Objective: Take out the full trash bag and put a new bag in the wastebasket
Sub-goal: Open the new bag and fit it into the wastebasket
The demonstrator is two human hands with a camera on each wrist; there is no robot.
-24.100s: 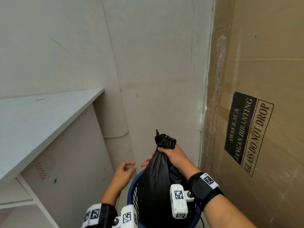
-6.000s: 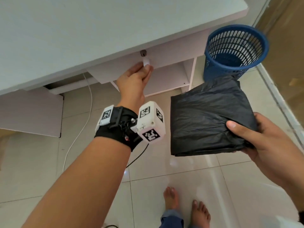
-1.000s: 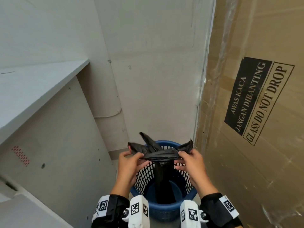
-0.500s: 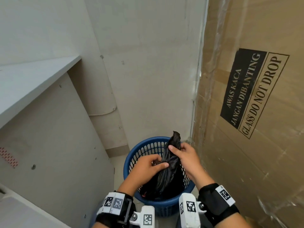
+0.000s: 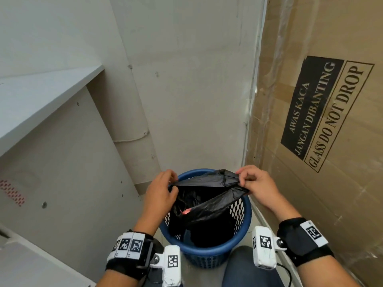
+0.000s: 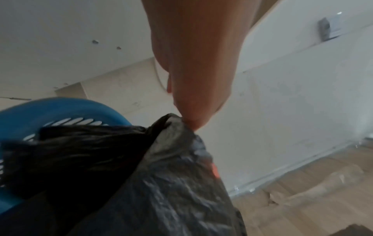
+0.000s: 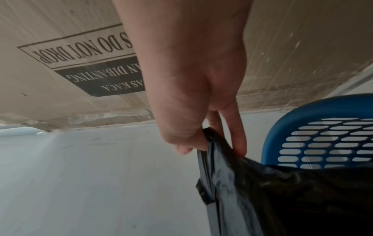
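Observation:
A new black trash bag [image 5: 207,195] hangs inside the blue mesh wastebasket [image 5: 211,248], its mouth stretched open above the rim. My left hand [image 5: 165,188] pinches the bag's left edge over the basket's left rim. My right hand [image 5: 248,181] pinches the right edge over the right rim. In the left wrist view, the left hand [image 6: 191,121] grips crumpled black plastic [image 6: 171,175] beside the blue rim [image 6: 60,108]. In the right wrist view, thumb and fingers of the right hand [image 7: 212,146] hold the bag's hem [image 7: 232,175] next to the basket [image 7: 322,127]. A small red spot shows inside the bag.
The basket stands on the floor in a narrow corner. A white desk side panel [image 5: 62,172] is close on the left, a white wall [image 5: 186,90] behind, and a large cardboard box [image 5: 321,121] marked "GLASS DO NOT DROP" on the right. My knee [image 5: 248,268] is at the bottom.
Half a second ago both hands held the bunched bag together inside the basket. Now they have moved apart to opposite rims, pulling the bag's mouth open.

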